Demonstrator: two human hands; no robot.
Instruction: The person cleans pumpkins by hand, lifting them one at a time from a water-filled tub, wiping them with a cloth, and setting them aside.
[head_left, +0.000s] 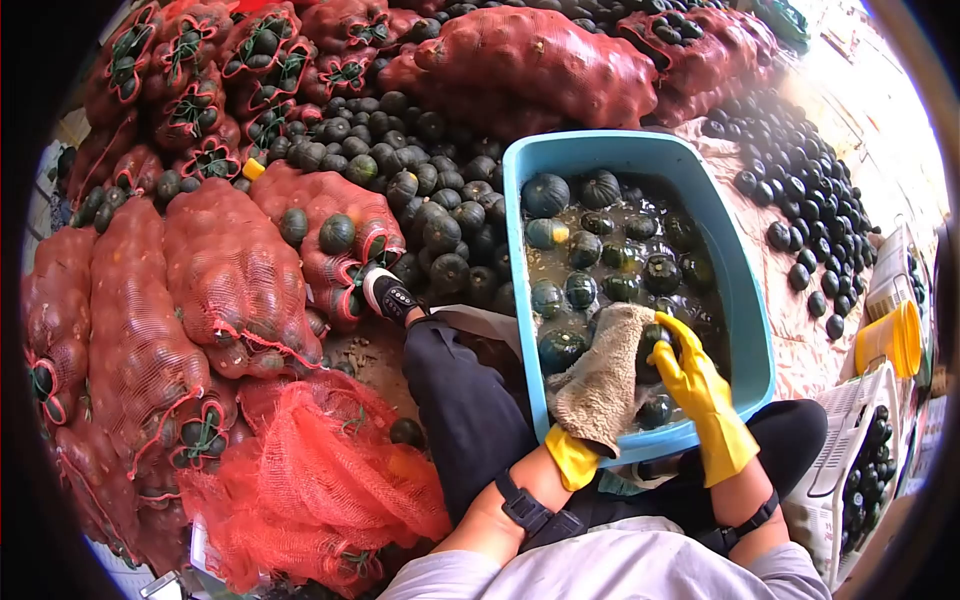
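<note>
My right hand [692, 378], in a yellow rubber glove, has its fingers curled round a dark green pumpkin [648, 352] at the near side of a blue tub [516, 255]. Of my left hand, only the yellow glove cuff [572, 460] shows. A beige terry cloth [605, 382] covers the rest and hides its fingers; the cloth's far end touches the held pumpkin. Several small green pumpkins [581, 290] sit in the murky water of the tub, some with yellow patches.
Red mesh sacks [240, 270] full of pumpkins are stacked at left and back. Loose pumpkins [440, 230] lie left of the tub, more [800, 200] on a sheet at right. A white crate [835, 450] and a yellow bucket [890, 340] stand at right; a red mesh bag [320, 480] lies front left.
</note>
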